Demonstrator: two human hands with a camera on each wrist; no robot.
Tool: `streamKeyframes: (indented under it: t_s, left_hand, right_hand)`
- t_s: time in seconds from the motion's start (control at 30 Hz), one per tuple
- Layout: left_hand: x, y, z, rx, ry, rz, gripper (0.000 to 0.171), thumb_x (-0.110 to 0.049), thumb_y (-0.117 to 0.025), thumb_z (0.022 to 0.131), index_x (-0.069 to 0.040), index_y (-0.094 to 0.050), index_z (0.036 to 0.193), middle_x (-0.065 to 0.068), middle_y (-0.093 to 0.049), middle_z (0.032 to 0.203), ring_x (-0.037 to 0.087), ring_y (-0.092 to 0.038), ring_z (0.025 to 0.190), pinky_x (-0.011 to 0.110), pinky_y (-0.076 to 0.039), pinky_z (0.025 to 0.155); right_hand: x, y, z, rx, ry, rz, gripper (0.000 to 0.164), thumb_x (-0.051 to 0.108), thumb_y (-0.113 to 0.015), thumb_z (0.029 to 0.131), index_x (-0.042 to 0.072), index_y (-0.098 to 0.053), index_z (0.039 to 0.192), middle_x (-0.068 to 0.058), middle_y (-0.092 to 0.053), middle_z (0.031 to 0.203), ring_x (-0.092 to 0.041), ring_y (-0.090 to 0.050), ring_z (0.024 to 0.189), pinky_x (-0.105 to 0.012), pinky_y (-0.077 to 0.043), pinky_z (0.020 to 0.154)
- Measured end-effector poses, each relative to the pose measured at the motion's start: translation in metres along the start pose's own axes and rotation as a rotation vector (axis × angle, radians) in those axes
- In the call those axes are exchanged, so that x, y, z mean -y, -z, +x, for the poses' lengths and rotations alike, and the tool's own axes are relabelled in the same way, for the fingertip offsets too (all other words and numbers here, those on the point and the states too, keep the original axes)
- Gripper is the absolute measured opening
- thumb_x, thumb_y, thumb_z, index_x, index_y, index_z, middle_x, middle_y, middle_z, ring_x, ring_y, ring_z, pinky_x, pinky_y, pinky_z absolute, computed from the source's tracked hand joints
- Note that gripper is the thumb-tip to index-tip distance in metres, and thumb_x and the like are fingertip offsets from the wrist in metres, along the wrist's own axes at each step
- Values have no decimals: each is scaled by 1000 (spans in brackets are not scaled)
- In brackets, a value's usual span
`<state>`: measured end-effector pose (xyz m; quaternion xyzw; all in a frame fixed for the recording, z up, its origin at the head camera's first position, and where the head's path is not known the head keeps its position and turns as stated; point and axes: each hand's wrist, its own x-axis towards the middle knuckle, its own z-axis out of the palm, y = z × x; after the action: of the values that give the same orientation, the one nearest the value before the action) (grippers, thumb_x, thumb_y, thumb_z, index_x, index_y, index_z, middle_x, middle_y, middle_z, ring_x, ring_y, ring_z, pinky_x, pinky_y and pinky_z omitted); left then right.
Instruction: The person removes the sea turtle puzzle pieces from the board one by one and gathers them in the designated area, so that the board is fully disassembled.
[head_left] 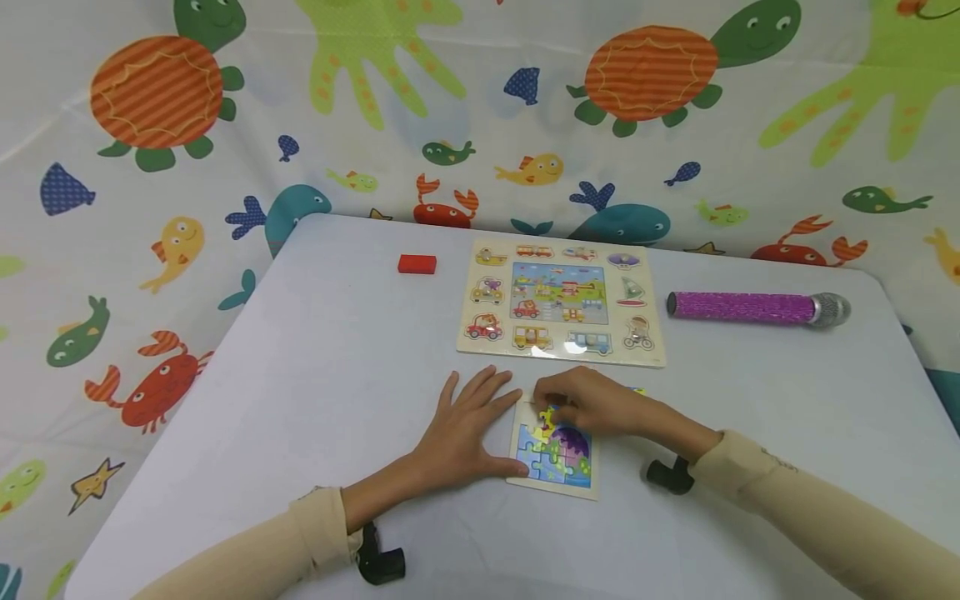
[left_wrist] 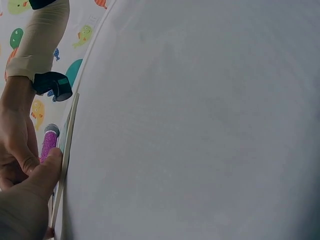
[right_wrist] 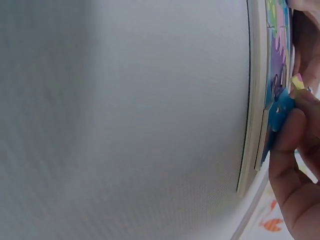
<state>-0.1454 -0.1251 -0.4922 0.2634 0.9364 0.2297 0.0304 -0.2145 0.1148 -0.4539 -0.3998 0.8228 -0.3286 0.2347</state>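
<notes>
A small jigsaw puzzle in a pale wooden frame lies on the table, its lower part filled with blue, green and purple pieces. My left hand lies along its left side with fingers spread and thumb touching the frame's lower left. Over the upper part of the puzzle my right hand pinches a puzzle piece, yellow and pink where it shows. Close to the right thumb, a blue piece sits tilted at the board. The fingers hide much of the upper puzzle.
Behind the hands lies a larger wooden vehicle puzzle board. A red block is at its left, and a purple glittery microphone at its right. A patterned sea-animal cloth hangs behind the white table.
</notes>
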Motion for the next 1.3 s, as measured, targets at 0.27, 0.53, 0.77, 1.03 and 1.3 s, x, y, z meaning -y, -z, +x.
streamKeyframes:
  t_s: [0.27, 0.53, 0.77, 1.03, 1.3]
  left_hand:
    - [1, -1, -1, -3, 0, -6, 101, -65, -86, 69, -15, -53, 150, 4, -36, 164, 25, -18, 155, 66, -3, 120]
    - [0, 0, 0, -6, -8, -9, 101, -64, -86, 69, -14, -53, 150, 5, -36, 164, 26, -18, 155, 66, -2, 120]
    - [0, 0, -1, -3, 0, 4, 100, -65, -85, 70, -15, -53, 150, 4, -37, 163, 25, -19, 155, 66, -4, 120]
    - [-2, -4, 0, -23, -4, -17, 100, -64, -87, 68, -13, -54, 149, 6, -39, 162, 26, -20, 155, 67, -5, 119]
    - [1, -3, 0, -52, -16, -21, 101, -63, -89, 67, -12, -56, 147, 8, -41, 161, 28, -23, 154, 67, -5, 119]
  right_hand:
    - [5, -2, 4, 48, -4, -31, 14, 3, -64, 97, 16, -66, 93, 9, -63, 84, -7, -59, 76, -27, -52, 73]
    - [4, -1, 4, 51, -3, -35, 16, 2, -62, 98, 16, -66, 92, 8, -63, 83, -8, -60, 74, -26, -53, 71]
    - [-4, 8, -1, -32, -20, 18, 17, 2, -64, 97, 16, -72, 97, 10, -66, 87, -11, -58, 82, -30, -52, 78]
    - [-16, 50, -46, -144, -175, 97, 13, 4, -64, 98, 9, -72, 107, 2, -67, 99, -20, -58, 94, -36, -55, 86]
    - [-50, 76, -104, -84, -374, 108, 13, 2, -65, 96, 10, -73, 103, -1, -63, 92, -21, -55, 89, -27, -52, 69]
